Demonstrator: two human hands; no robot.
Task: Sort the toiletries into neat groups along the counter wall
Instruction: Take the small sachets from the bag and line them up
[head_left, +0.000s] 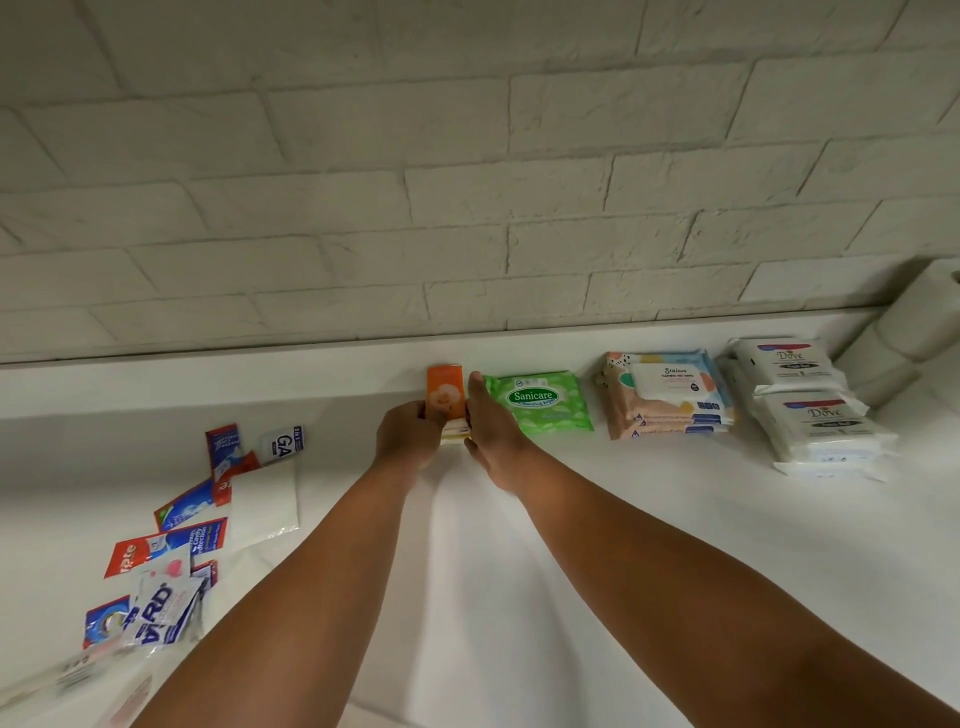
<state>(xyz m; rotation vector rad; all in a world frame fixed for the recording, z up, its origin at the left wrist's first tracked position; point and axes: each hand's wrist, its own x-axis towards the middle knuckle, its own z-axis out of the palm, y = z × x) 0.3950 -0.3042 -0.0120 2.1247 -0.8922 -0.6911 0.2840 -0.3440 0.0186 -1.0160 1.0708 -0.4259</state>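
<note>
Where the counter (597, 545) lies nearest the camera, two bare forearms reach across open white surface toward the back wall (467, 182). At the near left, a loose scatter of sachets (171, 551) lies at mixed angles, overlapping, with a white packet (265, 501) at its right edge and a small blue-and-white sachet (283, 443) at its far end; they sit well apart from the wall step. The middle of the counter between the sachets and the arms is bare, as is the wide stretch right of the arms. Farther in, the left hand (408, 434) and right hand (491, 434) close from either side on a small stack topped by an orange packet (445, 397), fingers curled against its left side and flat against its right. The orange packet's long axis runs toward the wall, far end just beside the step at the counter's back edge. Touching the right hand is a green wipes pack (540, 402), lying flat, its label reading across. Right of it, with gaps between, come a patterned wipes stack (667, 392) and two white Dove stacks (810, 402), one behind the other. At the far right corner stand paper rolls (914, 322), against the wall.
</note>
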